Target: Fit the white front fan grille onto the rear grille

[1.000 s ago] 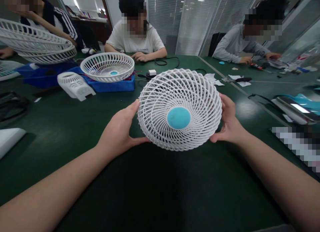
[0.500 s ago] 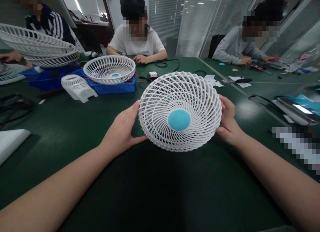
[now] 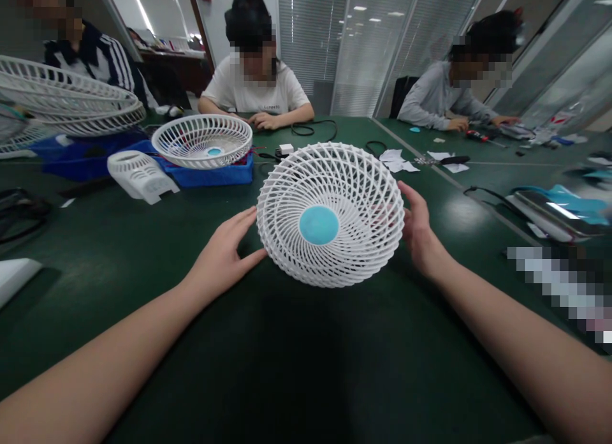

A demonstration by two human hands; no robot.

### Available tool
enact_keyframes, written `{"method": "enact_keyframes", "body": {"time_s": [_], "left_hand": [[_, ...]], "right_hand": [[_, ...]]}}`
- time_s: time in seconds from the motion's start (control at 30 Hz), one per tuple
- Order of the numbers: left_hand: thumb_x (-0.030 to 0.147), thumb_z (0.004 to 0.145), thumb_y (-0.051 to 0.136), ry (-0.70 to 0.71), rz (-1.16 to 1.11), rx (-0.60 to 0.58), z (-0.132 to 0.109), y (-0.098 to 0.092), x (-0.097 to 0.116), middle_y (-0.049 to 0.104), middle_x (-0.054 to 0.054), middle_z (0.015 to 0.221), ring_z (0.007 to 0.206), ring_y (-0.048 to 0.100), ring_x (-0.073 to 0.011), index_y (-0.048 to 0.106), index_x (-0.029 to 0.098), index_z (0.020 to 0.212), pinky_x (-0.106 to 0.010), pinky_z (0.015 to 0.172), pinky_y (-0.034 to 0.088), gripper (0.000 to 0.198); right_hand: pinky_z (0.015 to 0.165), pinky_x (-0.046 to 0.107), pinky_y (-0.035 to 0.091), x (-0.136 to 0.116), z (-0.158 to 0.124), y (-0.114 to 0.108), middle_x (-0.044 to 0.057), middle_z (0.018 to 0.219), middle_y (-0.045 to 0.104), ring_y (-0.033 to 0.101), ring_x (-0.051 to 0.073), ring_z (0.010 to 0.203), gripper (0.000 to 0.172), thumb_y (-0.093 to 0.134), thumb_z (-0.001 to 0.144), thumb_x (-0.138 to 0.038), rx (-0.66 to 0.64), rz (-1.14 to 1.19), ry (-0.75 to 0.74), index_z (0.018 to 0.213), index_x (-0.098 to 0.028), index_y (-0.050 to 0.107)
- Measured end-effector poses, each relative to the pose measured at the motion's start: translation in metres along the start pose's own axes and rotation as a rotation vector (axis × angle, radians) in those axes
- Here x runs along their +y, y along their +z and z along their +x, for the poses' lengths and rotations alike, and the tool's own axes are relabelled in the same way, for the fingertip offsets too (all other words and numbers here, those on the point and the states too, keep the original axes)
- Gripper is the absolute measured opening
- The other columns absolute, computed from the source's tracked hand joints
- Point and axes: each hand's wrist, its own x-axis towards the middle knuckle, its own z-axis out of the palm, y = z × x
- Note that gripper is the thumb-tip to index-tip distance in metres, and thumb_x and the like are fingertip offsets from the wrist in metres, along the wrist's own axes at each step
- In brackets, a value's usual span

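A round white fan cage [image 3: 363,240] with a light blue centre disc [image 3: 319,225] is held up between my two hands, its disc side facing me and its slats crossing in a spiral. My left hand [image 3: 224,249] grips the left rim, with the thumb low and the fingers higher up. On the right rim is my right hand [image 3: 421,230], its fingers partly hidden behind the cage. The cage covers the green table top [image 3: 306,355] behind it.
Another white fan cage [image 3: 201,138] rests on a blue bin [image 3: 215,175], beside a white plastic housing [image 3: 141,176]. Stacked cages [image 3: 71,103] stand at the far left. Paper scraps [image 3: 396,160], cables and a glossy device [image 3: 559,208] lie rightward. Three people sit across the table.
The cage and both my hands have shifted slightly left in view, and the cage has turned a little. The surroundings have also moved left and slightly down in view.
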Motion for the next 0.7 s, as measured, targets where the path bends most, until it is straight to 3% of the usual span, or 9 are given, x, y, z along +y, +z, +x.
{"method": "enact_keyframes", "body": {"time_s": [0.07,0.17,0.27,0.4,0.57,0.7], "left_hand": [[0.056,0.094,0.047,0.02,0.009,-0.123,0.003,0.001,-0.005,0.058,-0.011,0.138,0.129,0.052,-0.0312,0.055,0.021,0.133,-0.05,0.109,0.04,0.053],[0.049,0.095,0.046,0.086,0.096,-0.219,0.004,0.002,-0.01,0.06,-0.011,0.133,0.124,0.054,-0.0309,0.059,0.02,0.128,-0.05,0.106,0.041,0.046],[0.045,0.095,0.047,0.11,0.186,-0.232,0.002,0.003,-0.012,0.058,-0.013,0.134,0.124,0.053,-0.0315,0.056,0.019,0.131,-0.051,0.106,0.041,0.045],[0.045,0.096,0.046,0.113,0.204,-0.246,0.001,0.004,-0.011,0.058,-0.014,0.133,0.124,0.053,-0.0314,0.056,0.018,0.13,-0.05,0.106,0.041,0.044],[0.045,0.097,0.045,0.115,0.222,-0.251,0.001,0.003,-0.01,0.057,-0.014,0.134,0.124,0.052,-0.0314,0.055,0.017,0.131,-0.05,0.106,0.041,0.045],[0.045,0.098,0.044,0.119,0.23,-0.251,0.001,0.003,-0.009,0.056,-0.015,0.135,0.124,0.052,-0.0315,0.056,0.016,0.129,-0.05,0.106,0.041,0.044]], "right_hand": [[0.101,0.042,0.05,0.006,0.001,-0.002,0.007,0.13,0.06,0.06,0.023,0.117,0.062,0.033,0.094,-0.066,0.022,-0.046,0.065,0.144,-0.029,0.04],[0.101,0.04,0.049,0.015,0.002,-0.006,0.005,0.123,0.065,0.062,0.022,0.114,0.04,0.045,0.095,-0.049,-0.074,-0.186,0.082,0.123,-0.026,0.064],[0.1,0.04,0.05,0.02,0.003,-0.005,0.004,0.123,0.065,0.063,0.022,0.111,0.035,0.056,0.09,-0.038,-0.219,-0.316,0.001,0.121,-0.026,0.067],[0.104,0.04,0.047,0.021,0.005,-0.002,0.005,0.127,0.064,0.061,0.021,0.116,0.035,0.058,0.087,-0.029,-0.27,-0.393,-0.078,0.121,-0.024,0.067],[0.09,0.037,0.053,0.026,0.006,-0.007,0.004,0.109,0.071,0.068,0.02,0.098,0.027,0.056,0.086,-0.029,-0.234,-0.44,0.031,0.107,-0.022,0.072],[0.088,0.037,0.054,0.03,0.006,-0.009,0.004,0.107,0.071,0.068,0.02,0.096,0.029,0.057,0.085,-0.033,-0.207,-0.424,0.101,0.106,-0.022,0.073]]}}
